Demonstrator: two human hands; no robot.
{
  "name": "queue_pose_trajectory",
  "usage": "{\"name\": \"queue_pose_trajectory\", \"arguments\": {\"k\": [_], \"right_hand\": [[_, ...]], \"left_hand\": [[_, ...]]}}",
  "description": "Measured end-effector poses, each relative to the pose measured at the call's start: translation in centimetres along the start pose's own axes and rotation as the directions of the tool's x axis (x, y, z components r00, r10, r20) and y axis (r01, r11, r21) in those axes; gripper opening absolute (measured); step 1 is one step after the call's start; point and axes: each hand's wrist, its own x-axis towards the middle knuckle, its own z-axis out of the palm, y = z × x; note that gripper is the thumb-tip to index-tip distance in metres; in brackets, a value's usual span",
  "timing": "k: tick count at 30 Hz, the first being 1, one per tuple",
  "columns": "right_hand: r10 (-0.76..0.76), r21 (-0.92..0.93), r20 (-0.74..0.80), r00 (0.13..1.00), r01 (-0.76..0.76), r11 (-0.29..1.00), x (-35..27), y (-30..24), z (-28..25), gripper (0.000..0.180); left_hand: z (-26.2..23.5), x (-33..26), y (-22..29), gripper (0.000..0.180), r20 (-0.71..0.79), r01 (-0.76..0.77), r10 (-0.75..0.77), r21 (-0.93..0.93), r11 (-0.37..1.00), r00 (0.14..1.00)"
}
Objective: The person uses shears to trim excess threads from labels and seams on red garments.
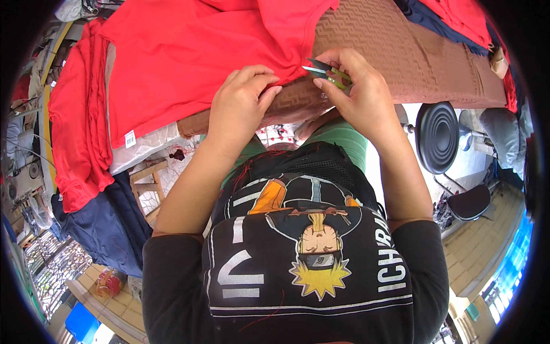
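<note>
A brown textured cover (pixel 424 54) ran across the upper middle and upper right of the frame, draped over the work surface. Along the left edge a stack of folded red cloth (pixel 74 126) hung down, with dark navy fabric (pixel 109 223) below it toward the lower left. A white tag (pixel 130 139) showed at the lower edge of the spread cloth. At the right, a round black stool seat (pixel 437 136) stood clear of the arms, and more red and navy cloth (pixel 458 17) lay heaped in the upper right corner. The person's black printed shirt (pixel 309 269) filled the lower middle.

The red garment (pixel 195 57) lay spread over the upper left and upper middle, its edge bunched at the centre top, just between the two hands. The left hand (pixel 240 106) was curled with fingers bent down, pressing and pinching the garment's edge against the brown cover. The right hand (pixel 355 92) was closed around a small pair of green-handled thread snips (pixel 326 71), thumb and fingers gripping the handles, the grey blades pointing left toward the bunched red edge and nearly touching it. Whether the blades were parted on a thread could not be told.
</note>
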Motion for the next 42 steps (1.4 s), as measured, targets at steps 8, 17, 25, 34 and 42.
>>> {"name": "queue_pose_trajectory", "arguments": {"k": [8,17,25,34,42], "right_hand": [[0.020,0.094,0.097,0.995,-0.029,0.995,-1.2,-0.1,0.9,0.018],[-0.067,0.084,0.132,0.989,0.056,0.995,-1.0,0.6,2.0,0.017],[-0.058,0.061,0.157,0.986,0.049,0.997,-0.9,0.6,2.1,0.019],[-0.085,0.039,0.205,0.975,0.079,0.996,-0.5,0.4,1.9,0.018],[-0.101,-0.002,0.192,0.976,0.104,0.995,-0.6,-0.1,2.5,0.019]], "left_hand": [[0.0,-1.5,0.2,0.013,0.038,-0.012,0.014,-0.055,0.998,0.999],[0.1,-2.1,0.4,0.011,0.088,0.116,-0.097,-0.234,0.965,0.991],[-0.3,-1.1,0.6,0.015,0.237,0.429,-0.359,-0.415,0.803,0.902],[-0.2,-1.0,0.5,0.015,0.233,0.423,-0.354,-0.445,0.789,0.906],[-0.3,-1.1,0.7,0.014,0.237,0.428,-0.358,-0.412,0.804,0.903]]}}
